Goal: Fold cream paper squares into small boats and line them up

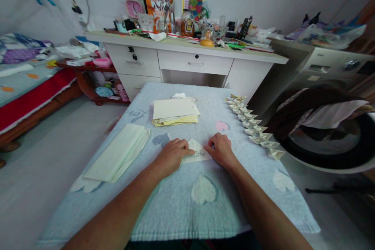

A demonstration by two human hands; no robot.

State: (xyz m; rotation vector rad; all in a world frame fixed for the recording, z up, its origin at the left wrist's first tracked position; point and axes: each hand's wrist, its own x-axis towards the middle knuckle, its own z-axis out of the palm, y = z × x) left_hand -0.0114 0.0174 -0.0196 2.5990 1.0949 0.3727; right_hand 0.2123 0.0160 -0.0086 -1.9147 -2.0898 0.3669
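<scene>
A small printed sheet of paper point(197, 157), folded to a peak at its far side, lies on the cloth-covered table between my hands. My left hand point(173, 155) is closed at its left side, the thumb pressing on the paper. At the right end, my right hand point(220, 149) has its fingers bent and pinched on the paper's edge. Beyond them sits a stack of cream paper sheets point(175, 110). To the left is a longer pile of pale folded sheets point(118, 154). A row of several folded paper boats point(253, 127) runs along the table's right side.
The table wears a light blue cloth point(164, 207) with heart patterns. Behind it stands a white desk point(195, 62) crowded with jars, a snack bag point(159, 2) and a pink clock point(134, 8). A front-loading washing machine point(328, 66) with clothes hanging out is close at right; a bed point(32, 86) is at left.
</scene>
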